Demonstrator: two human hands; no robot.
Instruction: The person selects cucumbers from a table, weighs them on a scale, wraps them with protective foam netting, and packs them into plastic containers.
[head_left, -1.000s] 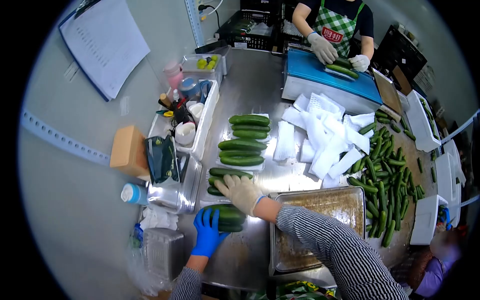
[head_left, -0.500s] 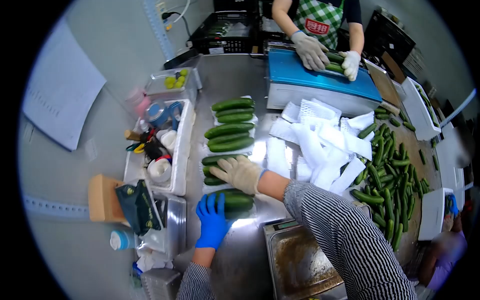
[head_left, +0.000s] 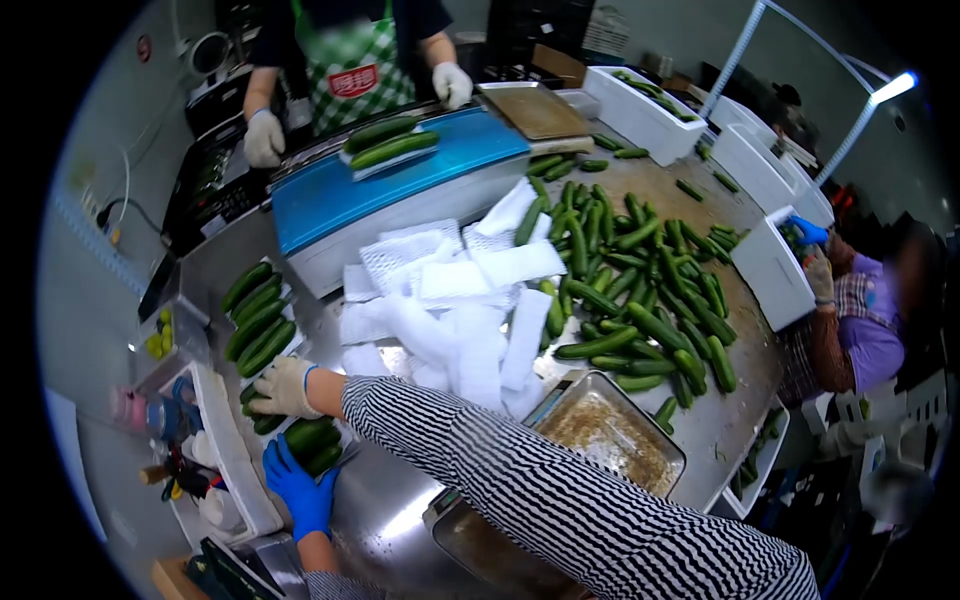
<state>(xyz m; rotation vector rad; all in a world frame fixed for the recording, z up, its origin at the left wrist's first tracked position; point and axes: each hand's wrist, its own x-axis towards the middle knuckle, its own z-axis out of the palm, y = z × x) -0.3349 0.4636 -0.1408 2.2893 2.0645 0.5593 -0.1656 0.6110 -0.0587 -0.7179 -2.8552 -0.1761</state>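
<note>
Down at the near left of the surface (head_left: 365, 510), the work was all in two gloved hands! The left hand (head_left: 300, 490), in bright blue, had its fingers and thumb spread against the near end of one cluster of cucumbers (head_left: 315, 437). And right beside it, the right hand (head_left: 285, 387), in a pale glove, lay palm down across the next cucumbers (head_left: 267, 423); with the fingertips partly hidden, there was no telling whether it pinched them or merely rested. Beyond that hand, more cucumbers (head_left: 256, 334) lined up in a row on white netting. To the right, what a heap of white mesh sleeves (head_left: 460, 310), and past it a great pile of loose cucumbers (head_left: 650, 290)! A stained metal tray (head_left: 615, 430) sat just beyond the striped sleeve (head_left: 560, 470). Across the way, a co-worker in a checked apron (head_left: 350, 70) stood behind a blue-topped box (head_left: 450, 155), both hands apart from the netted cucumbers (head_left: 392, 150) on it.
</note>
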